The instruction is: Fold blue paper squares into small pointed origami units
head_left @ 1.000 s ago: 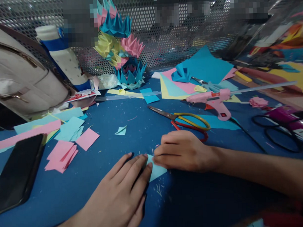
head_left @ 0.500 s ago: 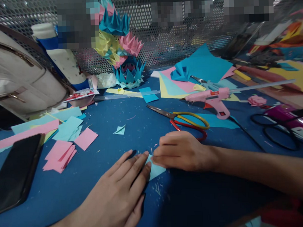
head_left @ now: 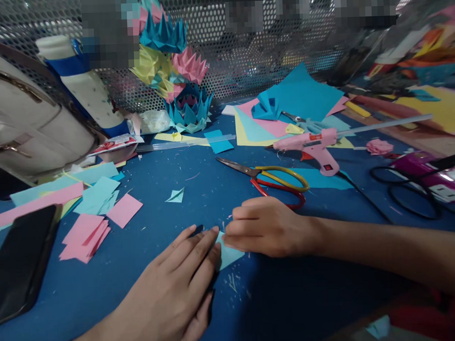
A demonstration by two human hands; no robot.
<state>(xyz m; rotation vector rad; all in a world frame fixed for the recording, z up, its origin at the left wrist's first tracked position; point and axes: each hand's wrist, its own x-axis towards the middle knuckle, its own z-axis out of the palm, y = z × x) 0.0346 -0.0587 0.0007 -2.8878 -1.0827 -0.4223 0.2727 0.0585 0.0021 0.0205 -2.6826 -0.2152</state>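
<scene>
Low in the middle of the table lies a small light-blue piece of paper [head_left: 230,255], partly covered by both hands. My left hand [head_left: 179,276] lies flat with its fingers stretched out, the fingertips on the paper's left edge. Curled fingers of my right hand [head_left: 267,228] press on the paper's upper right part; whether they pinch it is hidden. Just beyond that hand rest scissors [head_left: 265,176] with one yellow and one red handle. A small folded light-blue paper piece [head_left: 175,195] sits farther up the table.
Pink paper squares [head_left: 86,237] and a phone [head_left: 23,262] lie at left. A pink glue gun [head_left: 312,147] with its cord is at right, beside a purple power strip [head_left: 417,169]. Folded paper flowers [head_left: 190,109], a bottle [head_left: 86,91] and a bag [head_left: 27,113] stand along the back.
The whole view has shifted slightly, so things appear a little farther left. Both hands keep nearly the same pose on the light-blue paper.
</scene>
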